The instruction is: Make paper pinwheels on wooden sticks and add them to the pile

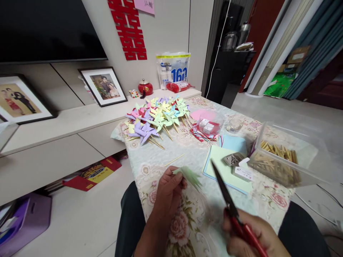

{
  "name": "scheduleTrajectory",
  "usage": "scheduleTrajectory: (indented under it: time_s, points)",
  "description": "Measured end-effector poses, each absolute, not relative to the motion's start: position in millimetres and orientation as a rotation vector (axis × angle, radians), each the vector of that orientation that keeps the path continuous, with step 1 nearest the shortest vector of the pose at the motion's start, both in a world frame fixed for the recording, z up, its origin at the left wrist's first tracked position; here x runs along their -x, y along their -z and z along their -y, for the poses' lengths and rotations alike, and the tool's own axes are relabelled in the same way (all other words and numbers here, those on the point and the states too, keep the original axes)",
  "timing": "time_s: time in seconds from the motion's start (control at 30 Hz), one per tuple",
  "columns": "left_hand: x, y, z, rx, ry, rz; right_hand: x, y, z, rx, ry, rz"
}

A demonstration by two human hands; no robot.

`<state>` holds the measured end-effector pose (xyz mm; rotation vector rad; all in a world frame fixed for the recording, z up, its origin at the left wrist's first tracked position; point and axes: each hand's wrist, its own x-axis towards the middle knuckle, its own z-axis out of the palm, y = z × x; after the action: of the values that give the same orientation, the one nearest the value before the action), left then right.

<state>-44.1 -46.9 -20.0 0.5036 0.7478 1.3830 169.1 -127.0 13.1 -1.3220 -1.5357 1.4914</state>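
Observation:
Pinched in my left hand [171, 184] is a piece of pale green paper [189, 177], its far side smeared by motion. My right hand [252, 232] grips a pair of scissors [232, 208] by its red handles. The dark blades look closed and point up and away, to the right of the paper and apart from it. Just beyond my left hand a thin wooden stick [174, 160] lies on the flowered tablecloth [179, 228]. Farther back is a heap of paper pinwheels [160, 116] in several pastel colours, on sticks.
Green and blue paper sheets [214, 164] lie right of centre, with a small box of metal pins [233, 159] on top. A clear bin of wooden sticks [281, 157] stands at the right edge. Red paper pieces [199, 135] lie near a round clear container [211, 123].

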Motion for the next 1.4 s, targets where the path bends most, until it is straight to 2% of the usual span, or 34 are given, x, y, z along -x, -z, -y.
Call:
scheduleTrajectory:
  time_s: [0.1, 0.2, 0.5, 0.63, 0.8, 1.1, 1.27, 1.4]
  points:
    - [36.8, 22.6, 47.9, -0.656, -1.474, -0.996, -158.5, -16.7, 107.7, 1.38, -1.301, 1.242]
    - [32.7, 22.3, 48.9, -0.829, -1.55, -1.076, -140.3, -28.6, 79.8, 1.357, -1.168, 1.175]
    - [36.0, 23.8, 49.3, -1.07, -1.646, -1.075, -106.8, -30.0, 38.2, 1.295, -1.105, 1.343]
    - [36.2, 23.7, 52.2, -1.012, -1.598, -1.035, -111.5, -25.7, 33.6, 1.262, -1.179, 1.301]
    - [36.7, 27.4, 51.9, -0.792, -1.433, -1.019, -125.4, -35.4, 25.5, 1.003, -1.481, 1.237]
    - [37.3, 19.7, 51.1, -0.641, -1.129, -0.57, -132.8, -42.3, 10.2, 0.674, -1.835, 1.449]
    - [44.3, 18.1, 50.2, -0.506, -1.108, -0.523, -129.9, -43.5, 8.8, 0.761, -1.818, 1.519]
    - [45.8, 20.4, 47.5, -0.452, -1.136, -0.568, -130.6, -45.1, 14.9, 0.886, -1.668, 1.357]
